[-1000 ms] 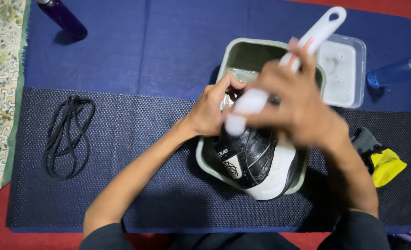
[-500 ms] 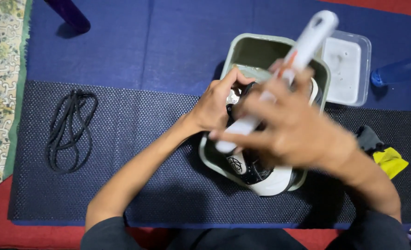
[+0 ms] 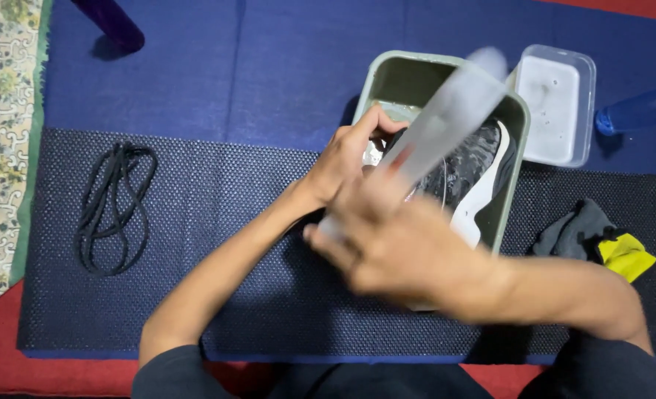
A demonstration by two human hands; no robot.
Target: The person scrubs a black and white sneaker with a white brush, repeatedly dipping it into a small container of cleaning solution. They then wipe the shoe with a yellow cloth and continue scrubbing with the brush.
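Since half a second earlier, the right hand (image 3: 405, 247) had pulled back toward the person's body, drawing the white brush handle (image 3: 446, 122) with it, and both showed as a motion blur across the basin. That hand's fingers were wrapped around the lower end of the handle, clamped on it, while the upper end slanted up over the basin's far right corner. Whether the brush head touched the shoe could not be told through the blur.

At the same moment the left hand (image 3: 346, 159) was pressed against the near left side of the black-and-white sneaker (image 3: 472, 174), its fingers curled together on the shoe's edge. The sneaker lay inside a pale green rectangular basin (image 3: 387, 70), sole edge toward the right wall. The basin sat on a dark blue mat (image 3: 232, 81).

Just beside the basin's far right corner stood a clear plastic tub (image 3: 561, 103) holding cloudy liquid. A blue bottle (image 3: 638, 111) lay at the right edge. Black laces (image 3: 113, 207) were coiled well to the left, and a dark cloth with a yellow rag (image 3: 627, 255) lay to the right.
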